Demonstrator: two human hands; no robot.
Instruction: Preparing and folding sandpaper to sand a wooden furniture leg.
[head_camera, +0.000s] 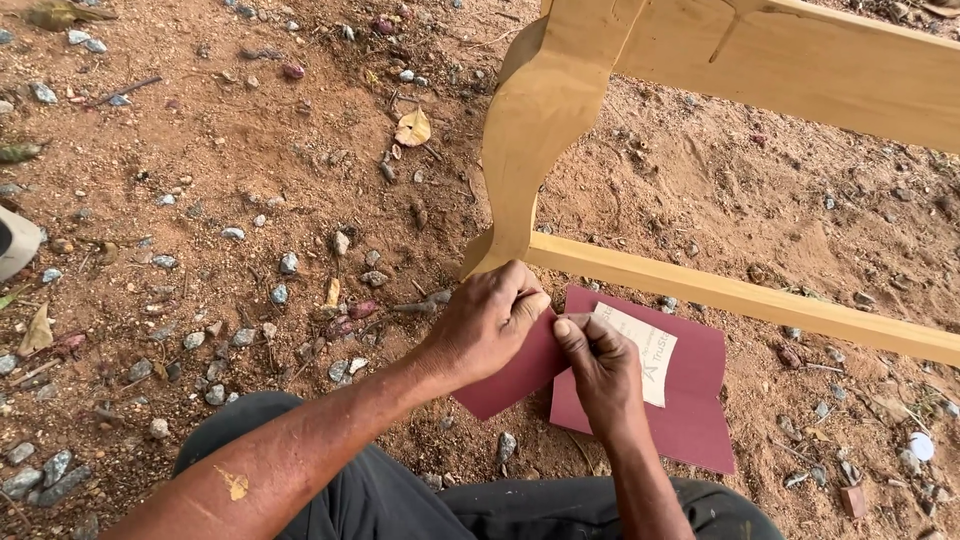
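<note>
A dark red sheet of sandpaper (690, 390) with a white label lies low over the dirt, in front of a pale wooden furniture frame. My left hand (485, 320) pinches the sheet's upper left part, which is folded or torn away from the rest as a separate flap (510, 380). My right hand (600, 365) pinches the sheet just beside it, thumb on top near the label. Both hands sit right under the curved wooden leg (545, 120), where it meets the lower rail (740, 295).
Reddish dirt ground is strewn with small grey stones and dry leaves. The frame's upper rail (820, 65) crosses the top right. My knees in dark trousers (400, 500) fill the bottom edge. A pale object (15, 240) sits at the left edge.
</note>
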